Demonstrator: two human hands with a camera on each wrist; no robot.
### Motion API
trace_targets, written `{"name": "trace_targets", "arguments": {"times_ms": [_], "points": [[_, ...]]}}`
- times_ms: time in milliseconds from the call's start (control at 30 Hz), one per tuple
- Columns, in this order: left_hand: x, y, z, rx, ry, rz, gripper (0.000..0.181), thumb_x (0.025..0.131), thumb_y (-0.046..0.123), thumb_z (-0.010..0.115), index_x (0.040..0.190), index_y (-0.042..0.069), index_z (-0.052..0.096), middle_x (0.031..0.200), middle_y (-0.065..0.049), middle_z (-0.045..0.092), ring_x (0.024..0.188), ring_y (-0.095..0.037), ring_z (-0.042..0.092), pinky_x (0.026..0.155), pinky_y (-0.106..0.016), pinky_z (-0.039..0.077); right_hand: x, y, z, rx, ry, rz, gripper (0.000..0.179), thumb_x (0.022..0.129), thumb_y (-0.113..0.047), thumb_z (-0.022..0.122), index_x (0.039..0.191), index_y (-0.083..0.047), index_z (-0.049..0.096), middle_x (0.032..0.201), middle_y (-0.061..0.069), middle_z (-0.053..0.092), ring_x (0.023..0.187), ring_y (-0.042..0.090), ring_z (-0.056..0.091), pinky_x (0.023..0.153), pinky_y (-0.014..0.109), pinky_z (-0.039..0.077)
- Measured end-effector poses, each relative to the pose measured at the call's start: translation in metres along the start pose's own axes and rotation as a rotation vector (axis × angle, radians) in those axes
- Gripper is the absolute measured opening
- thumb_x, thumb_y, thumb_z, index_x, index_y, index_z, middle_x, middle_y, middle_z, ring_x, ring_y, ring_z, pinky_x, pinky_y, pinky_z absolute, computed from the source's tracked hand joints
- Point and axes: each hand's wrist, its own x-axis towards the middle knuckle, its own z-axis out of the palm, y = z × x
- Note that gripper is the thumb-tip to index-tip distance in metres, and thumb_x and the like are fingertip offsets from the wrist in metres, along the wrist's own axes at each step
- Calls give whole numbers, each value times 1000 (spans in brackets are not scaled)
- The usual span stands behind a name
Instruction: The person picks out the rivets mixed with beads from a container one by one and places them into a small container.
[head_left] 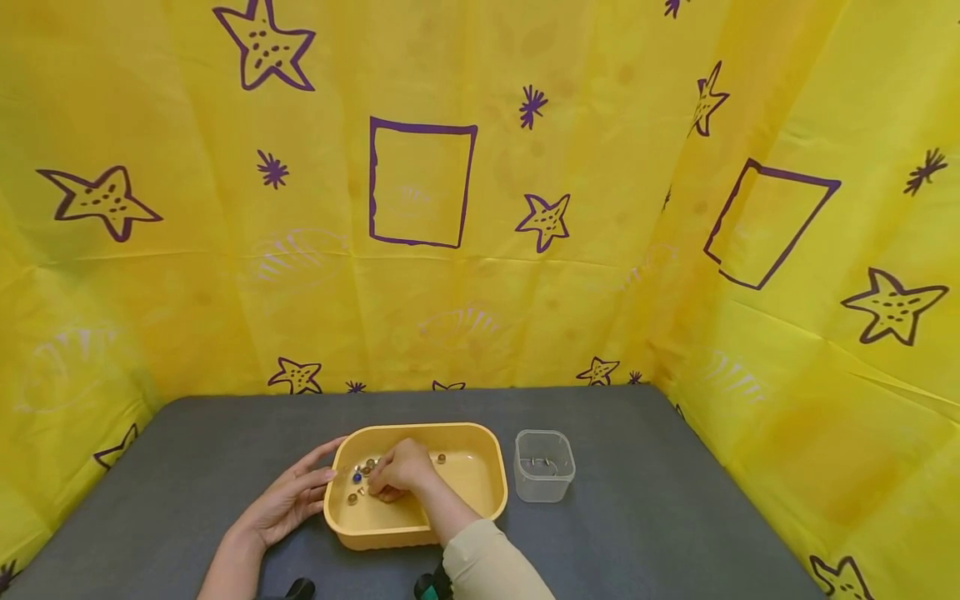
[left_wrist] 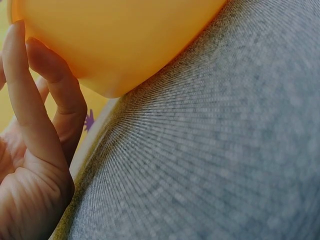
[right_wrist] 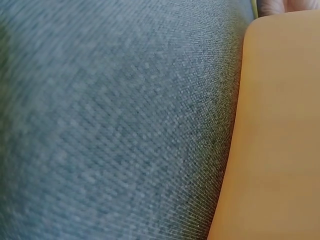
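Note:
A yellow tub (head_left: 416, 531) stands on the dark grey table; its outer wall (left_wrist: 120, 45) fills the top of the left wrist view. My left hand (head_left: 285, 504) rests against its left end, fingers extended along the wall. My right hand (head_left: 405, 467) reaches into the tub from the front, fingertips bent down to its floor. Whether they pinch anything is hidden. Beside them, towards the left end, lie several small brownish round pieces (head_left: 352, 499) and a blue bead (head_left: 357, 478). One more brownish piece (head_left: 441, 459) lies apart, right of the right hand.
Right of the tub stands a clear plastic container (head_left: 543, 487) with a few small thin pieces in it. Yellow cloth (head_left: 450, 333) with purple stars hangs behind and along the sides. Dark objects (head_left: 302, 588) show at the table's near edge.

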Motion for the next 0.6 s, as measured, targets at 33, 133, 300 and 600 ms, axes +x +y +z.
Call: {"name": "trace_targets", "arguments": {"times_ms": [33, 133, 300, 600], "points": [[0, 0, 0, 1, 0, 1, 43, 108, 10, 37, 134, 43, 47, 131, 1, 62, 116, -13, 67, 93, -24, 59, 0, 0, 0, -3, 3, -6, 9, 68, 6, 84, 70, 1, 78, 57, 10, 70, 42, 7, 57, 44, 23, 56], [0, 0, -1, -1, 0, -1, 44, 108, 10, 37, 134, 43, 48, 131, 1, 62, 116, -13, 67, 93, -24, 59, 0, 0, -1, -16, 8, -6, 9, 68, 5, 84, 68, 0, 77, 57, 11, 70, 42, 8, 58, 44, 23, 56], [0, -1, 0, -21, -5, 3, 44, 108, 10, 37, 134, 42, 48, 131, -1, 63, 115, -14, 67, 93, -25, 59, -1, 0, -1, -16, 6, 0, 8, 69, 4, 84, 67, 1, 77, 59, 14, 72, 46, 15, 66, 47, 25, 58], [0, -1, 0, -11, -9, 9, 43, 107, 10, 37, 135, 42, 48, 131, 0, 63, 116, -14, 67, 92, -24, 59, 1, 2, 0, -8, 6, 16, 9, 71, 4, 83, 66, 0, 77, 57, 11, 71, 44, 12, 64, 44, 22, 55]]}}
